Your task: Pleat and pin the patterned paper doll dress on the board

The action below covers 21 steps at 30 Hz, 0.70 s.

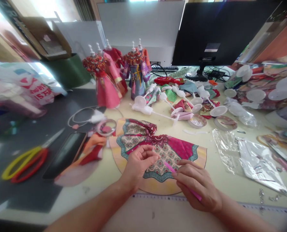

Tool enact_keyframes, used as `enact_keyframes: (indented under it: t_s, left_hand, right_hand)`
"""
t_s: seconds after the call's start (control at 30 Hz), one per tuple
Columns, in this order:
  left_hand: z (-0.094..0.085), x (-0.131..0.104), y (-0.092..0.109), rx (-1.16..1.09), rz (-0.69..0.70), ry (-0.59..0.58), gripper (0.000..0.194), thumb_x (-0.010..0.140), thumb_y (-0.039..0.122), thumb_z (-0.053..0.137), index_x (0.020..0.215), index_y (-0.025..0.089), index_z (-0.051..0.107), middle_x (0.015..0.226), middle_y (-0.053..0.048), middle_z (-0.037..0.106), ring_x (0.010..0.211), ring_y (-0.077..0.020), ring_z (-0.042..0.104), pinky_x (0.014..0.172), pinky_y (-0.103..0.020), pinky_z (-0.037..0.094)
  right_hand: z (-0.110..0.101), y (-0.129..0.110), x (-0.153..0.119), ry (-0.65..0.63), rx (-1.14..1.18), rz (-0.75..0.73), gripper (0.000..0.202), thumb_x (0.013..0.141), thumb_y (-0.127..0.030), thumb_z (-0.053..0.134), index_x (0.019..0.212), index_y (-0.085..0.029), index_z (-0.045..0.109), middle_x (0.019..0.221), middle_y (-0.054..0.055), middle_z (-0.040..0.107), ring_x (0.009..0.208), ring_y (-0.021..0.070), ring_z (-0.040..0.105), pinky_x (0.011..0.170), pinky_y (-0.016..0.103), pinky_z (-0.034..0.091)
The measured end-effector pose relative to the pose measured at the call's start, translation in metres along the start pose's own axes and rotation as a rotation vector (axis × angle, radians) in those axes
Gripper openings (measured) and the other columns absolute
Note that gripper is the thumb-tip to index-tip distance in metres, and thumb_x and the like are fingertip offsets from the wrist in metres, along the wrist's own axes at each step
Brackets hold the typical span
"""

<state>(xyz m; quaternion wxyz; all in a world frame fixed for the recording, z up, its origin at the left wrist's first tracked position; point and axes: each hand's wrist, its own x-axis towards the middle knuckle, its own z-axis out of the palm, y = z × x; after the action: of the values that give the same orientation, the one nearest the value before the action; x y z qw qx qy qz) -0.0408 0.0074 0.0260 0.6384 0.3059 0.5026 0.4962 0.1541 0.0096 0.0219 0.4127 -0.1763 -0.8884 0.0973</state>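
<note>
A patterned round doll skirt [166, 154] in crimson, cream and teal lies spread on the table, with a pale yellow outer band. Above its middle, my left hand [140, 164] is closed in a pinch; a tiny pale speck shows at the fingertips, too small to name. My right hand [199, 185] grips a slim pink pen-like tool [169, 167] over the skirt's right half. The tool's tip points up and left toward my left fingertips, and its back end shows below my palm. Part of the skirt's lower edge is hidden by my hands.
Scissors [29, 166], a phone [65, 154] and orange fabric [92, 148] lie left. Dressed doll stands [107, 87] are at the back, with toppled white stands [143, 109] and monitors [206, 32] behind. Clear plastic bags [259, 161] lie right. A measuring tape [155, 196] runs along the front.
</note>
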Motion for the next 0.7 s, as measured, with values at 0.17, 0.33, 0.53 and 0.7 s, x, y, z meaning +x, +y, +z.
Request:
enact_keyframes:
  t_s: [0.17, 0.33, 0.53, 0.7]
  left_hand:
    - [0.0000, -0.0011, 0.0010, -0.006, -0.013, -0.006, 0.027, 0.069, 0.018, 0.071, 0.091, 0.017, 0.056, 0.072, 0.003, 0.063, 0.076, -0.0097, 0.062, 0.070, -0.019, 0.045]
    - [0.0009, -0.0016, 0.0016, -0.001, -0.020, -0.007, 0.026, 0.069, 0.018, 0.071, 0.090, 0.016, 0.056, 0.072, 0.002, 0.063, 0.075, -0.0095, 0.061, 0.070, -0.019, 0.045]
    - [0.0013, -0.0007, 0.0026, 0.005, -0.022, -0.005, 0.026, 0.068, 0.019, 0.072, 0.090, 0.016, 0.057, 0.072, 0.001, 0.063, 0.075, -0.0113, 0.061, 0.071, -0.022, 0.045]
    - [0.0008, -0.0012, 0.0027, 0.012, -0.022, -0.004, 0.026, 0.068, 0.019, 0.071, 0.090, 0.016, 0.057, 0.073, 0.001, 0.063, 0.075, -0.0115, 0.061, 0.071, -0.022, 0.045]
  right_hand:
    - [-0.0009, -0.0012, 0.0016, 0.008, -0.017, 0.001, 0.026, 0.078, -0.004, 0.047, 0.102, -0.010, 0.054, 0.071, 0.004, 0.057, 0.066, 0.0128, 0.054, 0.075, 0.038, 0.052]
    - [-0.0014, -0.0012, 0.0029, 0.017, -0.034, -0.002, 0.024, 0.079, -0.004, 0.047, 0.101, -0.010, 0.054, 0.071, 0.004, 0.057, 0.064, 0.0126, 0.055, 0.074, 0.037, 0.053]
    - [-0.0028, -0.0020, 0.0051, 0.010, -0.055, -0.015, 0.024, 0.079, -0.004, 0.047, 0.101, -0.010, 0.054, 0.069, 0.003, 0.057, 0.063, 0.0123, 0.054, 0.073, 0.037, 0.053]
    - [-0.0022, -0.0021, 0.0042, 0.011, -0.056, -0.021, 0.025, 0.078, -0.003, 0.048, 0.101, -0.009, 0.054, 0.070, 0.004, 0.057, 0.064, 0.0126, 0.054, 0.074, 0.037, 0.053]
